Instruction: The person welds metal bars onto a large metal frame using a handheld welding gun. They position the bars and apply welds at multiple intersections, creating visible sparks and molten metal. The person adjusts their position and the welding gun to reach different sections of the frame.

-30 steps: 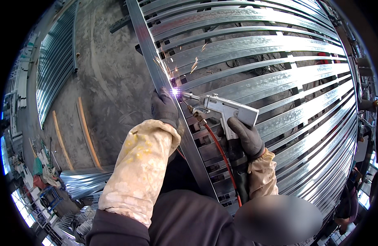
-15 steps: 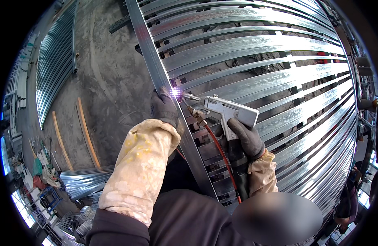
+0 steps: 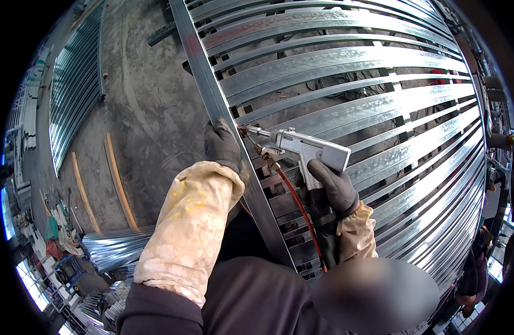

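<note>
The bright arc that burned at the gun's tip half a second ago is out; the nozzle now shows bare against the steel, and both hands sit where they were.

The welding gun (image 3: 301, 152), a grey pistol-shaped tool, lies with its long axis running left to right, its thin nozzle pointing left at the joint where a slat meets the long frame rail (image 3: 221, 120). The right hand (image 3: 332, 187), in a dark glove, is clenched round the gun's grip from below. A red hose (image 3: 296, 204) drops from under the barrel toward the body. The left hand (image 3: 222, 146), also dark-gloved, is clamped on the rail's outer edge just left of the nozzle, so it is the hand nearer the joint; the rail itself runs diagonally from upper left down toward the person. Pale, stained protective sleeves cover both forearms.

Beyond the rail a panel of galvanised slats (image 3: 346, 72) fans out to the right. To the left lies bare concrete floor (image 3: 140, 117), another slatted panel (image 3: 73, 106), and two wooden strips (image 3: 116, 181). No packages, labels or signs can be made out.
</note>
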The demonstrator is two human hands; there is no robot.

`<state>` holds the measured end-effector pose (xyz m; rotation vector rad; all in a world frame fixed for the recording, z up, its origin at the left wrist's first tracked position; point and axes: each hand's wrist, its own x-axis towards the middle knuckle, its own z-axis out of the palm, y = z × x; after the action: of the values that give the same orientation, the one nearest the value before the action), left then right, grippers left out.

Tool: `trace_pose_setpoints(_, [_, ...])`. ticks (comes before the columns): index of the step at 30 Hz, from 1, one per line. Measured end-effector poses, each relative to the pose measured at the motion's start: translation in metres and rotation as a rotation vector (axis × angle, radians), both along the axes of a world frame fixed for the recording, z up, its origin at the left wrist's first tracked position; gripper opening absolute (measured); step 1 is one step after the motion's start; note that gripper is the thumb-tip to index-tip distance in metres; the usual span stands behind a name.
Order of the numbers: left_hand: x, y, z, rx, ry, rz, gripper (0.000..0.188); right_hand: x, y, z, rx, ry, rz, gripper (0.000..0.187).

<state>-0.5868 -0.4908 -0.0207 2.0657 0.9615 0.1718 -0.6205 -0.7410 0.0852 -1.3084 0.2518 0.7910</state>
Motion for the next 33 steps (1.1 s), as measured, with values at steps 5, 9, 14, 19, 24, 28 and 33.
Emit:
trace_pose_setpoints(5, [-0.001,0.003,-0.002,0.009,-0.005,0.001,0.054,-0.001,0.0,-0.004,0.017,0.006,-0.012,0.034])
trace_pose_setpoints(9, [-0.001,0.005,-0.003,0.035,-0.01,-0.014,0.046,0.0,0.001,-0.005,0.03,0.025,-0.008,0.034])
trace_pose_setpoints(14, [0.0,0.005,-0.005,0.05,0.015,0.001,0.045,0.001,0.002,-0.001,0.018,0.021,0.0,0.034])
trace_pose_setpoints(19, [0.001,0.003,0.0,0.021,0.021,0.004,0.045,-0.003,-0.001,-0.006,-0.02,-0.01,-0.039,0.033])
trace_pose_setpoints(24, [-0.001,0.002,0.0,0.017,0.015,0.013,0.046,-0.011,-0.002,0.009,-0.107,-0.114,-0.081,0.032])
trace_pose_setpoints(28, [-0.001,0.002,0.001,0.008,-0.036,0.013,0.059,-0.015,-0.017,0.016,-0.12,-0.113,0.041,0.032])
trace_pose_setpoints(33, [-0.001,0.001,0.0,0.026,-0.029,0.013,0.059,-0.024,-0.022,0.014,-0.093,-0.005,0.006,0.031])
